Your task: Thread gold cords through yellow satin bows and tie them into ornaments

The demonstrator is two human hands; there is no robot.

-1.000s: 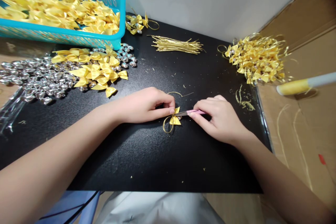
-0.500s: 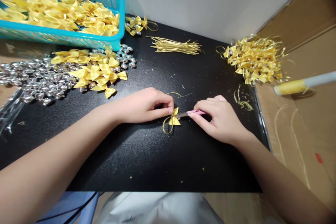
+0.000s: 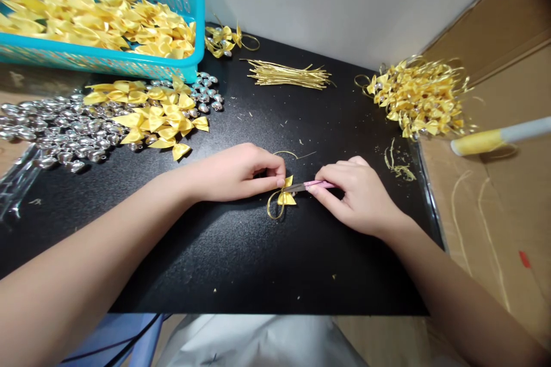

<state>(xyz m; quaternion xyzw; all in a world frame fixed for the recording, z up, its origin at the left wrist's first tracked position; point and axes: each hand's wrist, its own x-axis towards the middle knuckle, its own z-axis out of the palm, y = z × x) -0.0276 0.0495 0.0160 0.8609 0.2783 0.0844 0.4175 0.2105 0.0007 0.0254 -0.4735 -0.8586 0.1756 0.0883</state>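
Near the middle of the table, my left hand (image 3: 253, 175) pinches a yellow ribbon bow (image 3: 287, 198) at its left edge between thumb and forefinger. A loop of gold cord (image 3: 270, 206) hangs out from the bow toward me. My right hand (image 3: 357, 192) is closed around pink-handled tweezers (image 3: 316, 184). Their dark metal tip points left and touches the middle of the bow, beside my left fingertips. Just right of the bow, a small silvery bead partly shows under the tweezers. A thin strand of gold cord (image 3: 288, 153) sticks out behind my left fingers.
A turquoise basket (image 3: 198, 11) of yellow bows stands at the back left. Silver beads (image 3: 81, 132) and loose bows (image 3: 159, 117) lie before it. Cut gold cords (image 3: 288, 75) lie at the back, finished-looking looped bows (image 3: 424, 97) at the right, near cord scraps (image 3: 400, 169).
My right hand and the tweezers have shifted slightly left, the tip closer in on the bow. My left hand and the bow have stayed put.
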